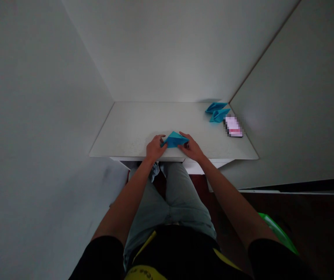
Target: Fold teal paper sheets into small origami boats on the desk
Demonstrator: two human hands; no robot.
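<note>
Left hand and right hand pinch opposite ends of the paper. Two folded shapes lie on the desk beside the phone.

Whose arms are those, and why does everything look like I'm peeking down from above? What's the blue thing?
There is no machine here, just a person working with two bare hands. There is only one picture, and it comes from a camera worn on the person's head. It looks forward and down, so you even see the person's legs.

The left hand and the right hand hold opposite ends of a piece of folded blue paper, over the front part of a white tabletop.

Near the tabletop's far right corner lie two more blue shapes, with a phone beside them. Its screen is too blurry to read.
</note>
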